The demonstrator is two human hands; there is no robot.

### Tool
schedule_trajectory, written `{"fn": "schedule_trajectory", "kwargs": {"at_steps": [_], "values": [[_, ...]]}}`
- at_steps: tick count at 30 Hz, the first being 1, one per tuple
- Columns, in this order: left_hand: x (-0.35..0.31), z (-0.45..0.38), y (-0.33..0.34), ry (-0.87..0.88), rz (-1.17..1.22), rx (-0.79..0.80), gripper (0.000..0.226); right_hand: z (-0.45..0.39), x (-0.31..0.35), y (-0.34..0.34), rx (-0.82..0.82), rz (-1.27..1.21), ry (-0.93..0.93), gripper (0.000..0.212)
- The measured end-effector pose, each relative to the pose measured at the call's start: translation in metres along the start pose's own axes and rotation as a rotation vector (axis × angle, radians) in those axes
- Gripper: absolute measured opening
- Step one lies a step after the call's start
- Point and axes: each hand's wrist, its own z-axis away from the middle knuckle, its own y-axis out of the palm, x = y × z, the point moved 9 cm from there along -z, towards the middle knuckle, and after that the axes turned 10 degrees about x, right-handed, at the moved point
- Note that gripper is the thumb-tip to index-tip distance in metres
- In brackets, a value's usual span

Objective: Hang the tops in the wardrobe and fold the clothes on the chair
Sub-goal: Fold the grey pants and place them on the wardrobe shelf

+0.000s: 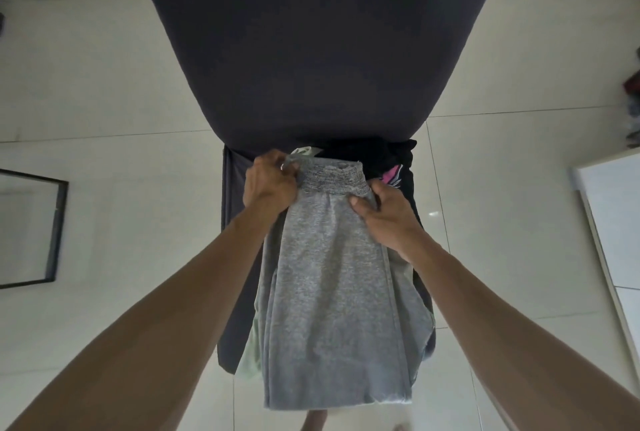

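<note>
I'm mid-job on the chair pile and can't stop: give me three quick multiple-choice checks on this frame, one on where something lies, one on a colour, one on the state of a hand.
1. Where does the grey garment lie?
A. Draped over the chair seat, its end hanging off the near edge
B. Spread flat on the floor
C. Hung over the top of the chair back

2. What colour is the print on the black garment beside the waistband?
A. Yellow
B. Pink
C. Blue

3. What is the left hand doing?
A. Hanging idle, off the cloth
B. Lying flat on the floor
C. Gripping the waistband's left end

Answers:
1 A, the grey cloth runs from the chair back down past the seat's front.
2 B, a pink patch shows by the right hand.
3 C, its fingers curl round the ribbed band.
</note>
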Motion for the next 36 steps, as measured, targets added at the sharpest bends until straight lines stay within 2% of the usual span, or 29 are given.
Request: {"fn": "schedule_trajectory", "kwargs": {"at_steps": [2, 4, 7, 9, 13, 16, 20, 25, 31, 34, 36], "values": [[0.005, 0.002, 0.008, -0.021, 0.055, 0.023, 0.026, -0.005, 0.001, 0.000, -0.045, -0.021, 0.021, 0.035], [0.007, 0.017, 0.013, -0.011, 0.087, 0.024, 0.044, -0.009, -0.004, 0.001, -0.098, -0.014, 0.037, 0.031], [0.015, 0.053, 0.019, 0.130, 0.044, -0.011, 0.046, -0.002, -0.015, 0.005, -0.189, -0.053, 0.030, 0.036], [0.033, 0.075, 0.026, 0.179, -0.006, -0.024, 0.044, 0.015, -0.023, 0.005, -0.250, -0.070, 0.035, 0.047], [0.095, 0.121, 0.043, 0.063, -0.064, 0.015, 0.047, 0.063, -0.055, 0.013, -0.305, -0.065, 0.036, 0.057], [0.134, 0.152, 0.051, 0.006, -0.091, 0.018, 0.044, 0.095, -0.089, 0.024, -0.266, -0.009, 0.084, 0.046], [0.162, 0.185, 0.058, -0.056, -0.141, 0.006, 0.039, 0.119, -0.144, 0.053, -0.112, 0.079, 0.162, 0.043], [0.214, 0.219, 0.076, -0.176, -0.123, 0.079, 0.056, 0.154, -0.210, 0.085, 0.058, 0.087, 0.269, 0.051], [0.285, 0.266, 0.107, -0.307, -0.141, 0.196, 0.052, 0.195, -0.261, 0.108, 0.110, 0.039, 0.305, 0.050], [0.303, 0.286, 0.115, -0.352, 0.036, 0.189, 0.042, 0.203, -0.287, 0.112, 0.053, -0.062, 0.338, 0.055], [0.310, 0.292, 0.117, -0.370, 0.172, 0.160, 0.048, 0.209, -0.290, 0.114, 0.030, -0.204, 0.322, 0.037]]}}
